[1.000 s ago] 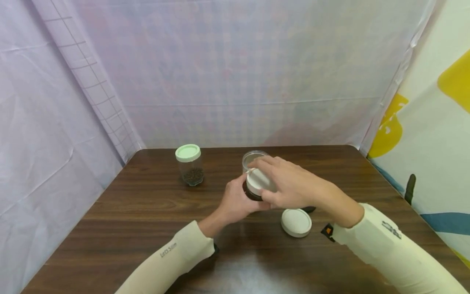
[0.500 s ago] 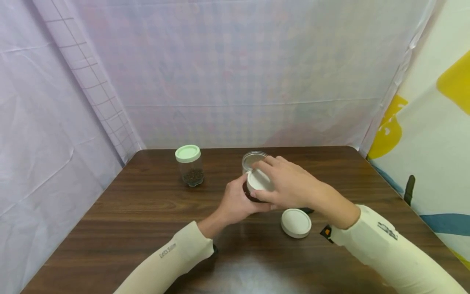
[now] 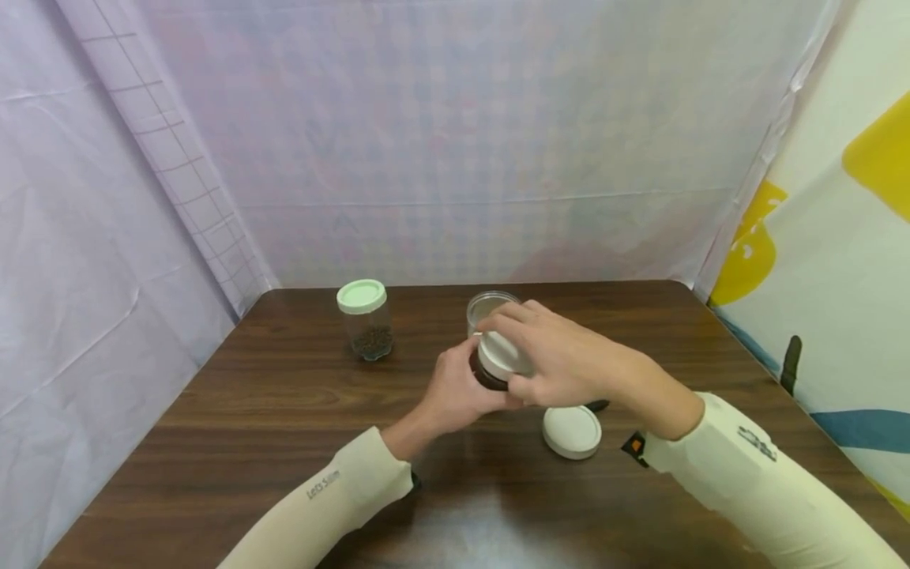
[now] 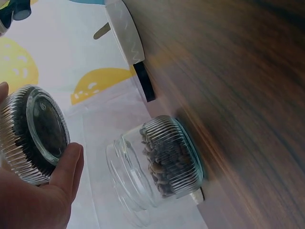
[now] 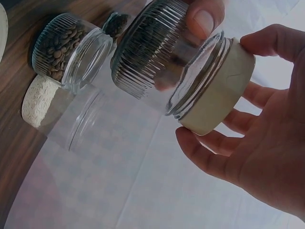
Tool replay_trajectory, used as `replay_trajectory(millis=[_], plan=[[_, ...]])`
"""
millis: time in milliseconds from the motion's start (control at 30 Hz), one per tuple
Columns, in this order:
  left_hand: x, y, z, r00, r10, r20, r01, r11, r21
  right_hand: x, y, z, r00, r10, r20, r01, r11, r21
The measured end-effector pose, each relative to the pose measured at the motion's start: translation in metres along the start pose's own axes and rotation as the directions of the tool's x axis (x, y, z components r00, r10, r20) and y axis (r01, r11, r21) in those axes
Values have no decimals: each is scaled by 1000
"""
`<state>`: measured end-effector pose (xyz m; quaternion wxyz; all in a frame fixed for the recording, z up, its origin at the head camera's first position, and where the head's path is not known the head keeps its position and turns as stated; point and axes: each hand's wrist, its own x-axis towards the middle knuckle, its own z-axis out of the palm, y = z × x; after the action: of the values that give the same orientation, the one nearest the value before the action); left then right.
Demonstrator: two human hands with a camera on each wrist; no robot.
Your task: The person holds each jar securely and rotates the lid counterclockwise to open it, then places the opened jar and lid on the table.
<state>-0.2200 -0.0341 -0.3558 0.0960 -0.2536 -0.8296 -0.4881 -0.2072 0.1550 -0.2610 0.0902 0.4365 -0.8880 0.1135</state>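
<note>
My left hand (image 3: 458,391) grips a ribbed glass jar (image 5: 147,52) with dark contents, held up above the table and tilted. On the jar's mouth sits a cream-white lid (image 3: 500,356). My right hand (image 3: 569,359) holds this lid by its rim, thumb on one side and fingers on the other, as the right wrist view shows. From the left wrist, the jar's round glass base (image 4: 47,126) faces the camera. Below the hands, an open ribbed jar of brown beans (image 4: 167,160) stands on the table. In the head view the hands hide that jar.
A second white lid (image 3: 572,432) lies on the dark wood table (image 3: 284,458), with a partly hidden black object (image 3: 597,405) behind it. A green-lidded jar (image 3: 365,316) stands at left. Behind the hands is an open clear jar (image 3: 490,304); white grains (image 5: 40,98) show in another view.
The fingers and thumb of my right hand have shifted around the lid's rim, uncovering more of its near side. The left hand and the jar stay nearly in place.
</note>
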Motion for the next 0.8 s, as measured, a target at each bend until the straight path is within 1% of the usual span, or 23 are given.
replay_trajectory(millis=[300,600,800], plan=[[1,1,-1,1000,-6,12,6,1000,-5,0,0,-3,1000,0,13,0,1000,-1],[0,1,-3,1000,-8,-3,8,1000,-16,0,0,-6,1000,4,6,-4,1000,-1],[-1,-2,-4,998,-61,-19,61,998,-15,-3,2,-8,1000,26,-17,-26,1000,8]])
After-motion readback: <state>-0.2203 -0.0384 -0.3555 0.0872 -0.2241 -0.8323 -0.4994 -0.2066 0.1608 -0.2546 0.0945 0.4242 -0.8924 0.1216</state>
